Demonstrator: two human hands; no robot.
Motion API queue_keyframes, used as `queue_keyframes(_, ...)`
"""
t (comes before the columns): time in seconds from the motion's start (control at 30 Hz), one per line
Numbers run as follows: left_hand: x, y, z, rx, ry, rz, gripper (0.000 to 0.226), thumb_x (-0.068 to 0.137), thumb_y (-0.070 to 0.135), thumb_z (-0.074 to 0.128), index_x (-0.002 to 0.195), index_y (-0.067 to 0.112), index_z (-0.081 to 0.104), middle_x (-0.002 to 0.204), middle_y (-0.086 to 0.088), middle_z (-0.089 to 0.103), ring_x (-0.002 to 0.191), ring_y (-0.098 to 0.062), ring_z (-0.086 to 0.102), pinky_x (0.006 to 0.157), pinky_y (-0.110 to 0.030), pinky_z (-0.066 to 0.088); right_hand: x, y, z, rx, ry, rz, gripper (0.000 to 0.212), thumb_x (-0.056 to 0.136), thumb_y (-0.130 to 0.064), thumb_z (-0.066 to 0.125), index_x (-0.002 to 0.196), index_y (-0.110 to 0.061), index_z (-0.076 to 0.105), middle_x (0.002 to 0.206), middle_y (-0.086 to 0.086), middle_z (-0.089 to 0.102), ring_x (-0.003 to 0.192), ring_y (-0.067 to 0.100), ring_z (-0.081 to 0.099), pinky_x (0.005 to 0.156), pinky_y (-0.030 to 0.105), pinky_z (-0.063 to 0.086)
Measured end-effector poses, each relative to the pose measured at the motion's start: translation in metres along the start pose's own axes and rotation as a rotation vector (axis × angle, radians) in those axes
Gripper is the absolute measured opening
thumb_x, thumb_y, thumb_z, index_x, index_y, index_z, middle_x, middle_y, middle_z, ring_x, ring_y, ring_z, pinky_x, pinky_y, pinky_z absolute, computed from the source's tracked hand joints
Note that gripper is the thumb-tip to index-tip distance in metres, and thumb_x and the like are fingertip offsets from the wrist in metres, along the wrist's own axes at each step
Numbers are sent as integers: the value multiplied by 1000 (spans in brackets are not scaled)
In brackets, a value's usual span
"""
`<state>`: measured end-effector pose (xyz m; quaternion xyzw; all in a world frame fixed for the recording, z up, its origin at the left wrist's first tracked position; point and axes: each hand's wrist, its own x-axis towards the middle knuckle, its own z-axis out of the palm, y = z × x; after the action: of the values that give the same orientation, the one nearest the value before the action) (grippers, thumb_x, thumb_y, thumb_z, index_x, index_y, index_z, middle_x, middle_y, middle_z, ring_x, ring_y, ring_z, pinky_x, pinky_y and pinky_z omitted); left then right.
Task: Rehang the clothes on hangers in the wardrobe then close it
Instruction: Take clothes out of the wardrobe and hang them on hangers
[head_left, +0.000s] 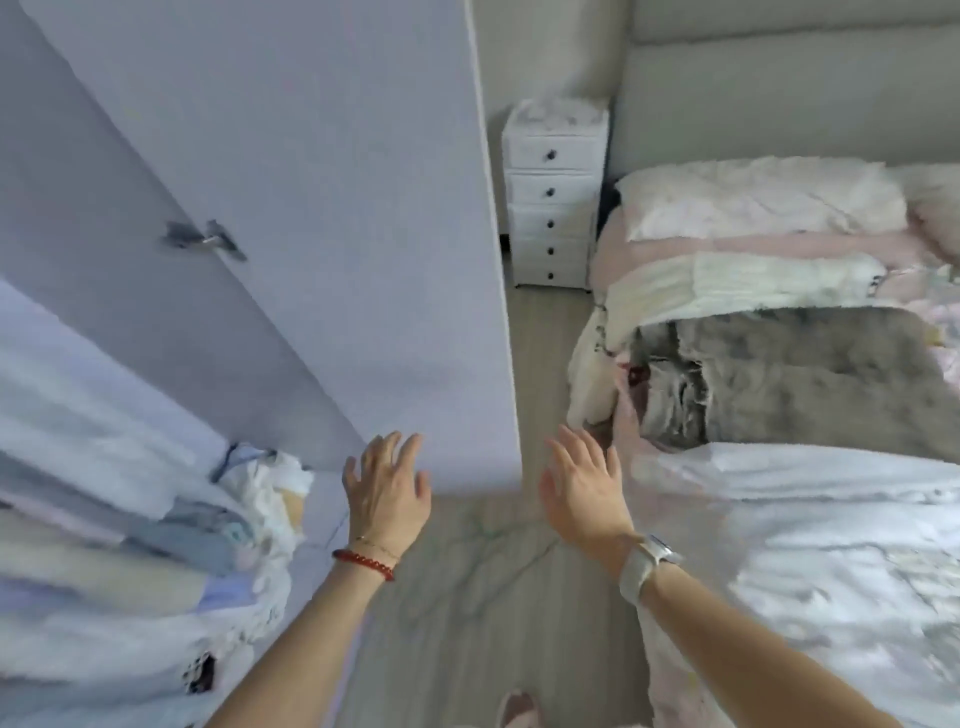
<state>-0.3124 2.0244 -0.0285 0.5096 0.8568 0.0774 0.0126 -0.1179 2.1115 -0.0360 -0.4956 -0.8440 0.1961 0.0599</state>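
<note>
Wardrobe door (291, 218): a tall, pale purple door that stands open. Its long side runs up and down. It swings out from the left, and its free edge points toward the near middle of the room, by the floor.
Door handle (208, 240): small and grey, on the far left part of the door. It looks blurry.
Clothes (104, 457): white, blue and cream clothes hang close together inside the wardrobe at the near left. They lean from upper left down to the near right.
Left hand (387, 491): reaches forward with the back of the hand up. The fingers are straight and a little spread, with the tips at the low edge of the door. I cannot tell if they touch it. It holds nothing. A red bracelet (363, 564) sits on the wrist.
Right hand (584, 486): reaches forward, fingers straight and spread, holding nothing. It is just beside the bed (779, 545). A white watch (647, 564) is on the wrist.
Drawers (553, 208): a small white chest stands far off, between the door and the bed.
</note>
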Motion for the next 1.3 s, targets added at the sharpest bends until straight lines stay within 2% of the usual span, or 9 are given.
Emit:
queue_keyframes(0.23, -8, -149, -73, 15, 255, -415, 43, 88, 21, 50, 131, 18, 48, 141, -4, 41, 133, -18, 33, 104, -39, 24, 84, -184, 26, 60, -118, -463, 47, 96, -30, 32, 142, -22, 27, 151, -4, 22, 140, 14, 14, 115, 40, 11)
queue_keyframes(0.37, -10, -202, -121, 71, 493, -511, 39, 80, 9, 63, 119, 8, 60, 128, -15, 54, 120, -32, 50, 94, -49, 38, 119, -286, 26, 140, -112, -714, 45, 95, -25, 38, 139, -18, 35, 145, 1, 35, 135, 19, 28, 112, 38, 20)
queue_keyframes(0.57, 16, -272, -187, 248, 714, -680, 36, 80, 8, 65, 115, 7, 61, 124, -16, 56, 117, -31, 52, 89, -47, 38, 164, -421, 21, 394, -235, -959, 36, 95, -17, 40, 130, -11, 48, 132, 7, 51, 122, 26, 45, 101, 31, 34)
queue_keyframes(0.73, 46, -314, -203, 287, 518, -903, 53, 95, 31, 40, 144, 19, 26, 150, -4, 28, 138, -21, 25, 104, -45, 22, 199, -521, 10, 589, -358, -967, 29, 96, -22, 41, 115, -7, 57, 105, 9, 65, 101, 28, 59, 78, 21, 38)
queue_keyframes(0.8, 49, -317, -201, 321, 547, -911, 54, 91, 27, 48, 142, 15, 32, 145, -5, 38, 134, -24, 36, 102, -47, 27, 204, -556, 10, 587, -400, -958, 37, 95, -32, 42, 122, -8, 52, 98, 9, 63, 103, 28, 57, 76, 20, 35)
queue_keyframes(0.93, 47, -320, -192, 385, 663, -869, 51, 82, 20, 59, 131, 10, 50, 132, -12, 53, 121, -30, 51, 95, -52, 38, 200, -604, 17, 469, -445, -991, 42, 90, -31, 49, 122, -3, 44, 118, 19, 53, 108, 35, 51, 90, 37, 43)
queue_keyframes(1.07, 41, -327, -191, 406, 696, -854, 47, 81, 23, 52, 127, 10, 55, 129, -15, 55, 118, -30, 53, 93, -50, 40, 210, -613, 23, 459, -427, -939, 39, 86, -7, 43, 124, -3, 39, 117, 22, 51, 102, 39, 52, 84, 39, 45)
queue_keyframes(1.2, 38, -330, -187, 381, 684, -872, 49, 87, 29, 35, 130, 11, 52, 131, -12, 54, 121, -28, 52, 99, -46, 36, 232, -606, 24, 402, -323, -886, 36, 94, -16, 35, 130, -11, 36, 110, 19, 58, 86, 33, 51, 72, 32, 38)
queue_keyframes(1.3, 38, -330, -188, 330, 670, -856, 51, 87, 30, 33, 130, 11, 52, 130, -9, 55, 120, -25, 52, 98, -48, 39, 242, -608, 17, 351, -218, -883, 32, 96, -23, 34, 120, -5, 45, 110, 22, 59, 97, 39, 54, 73, 31, 34)
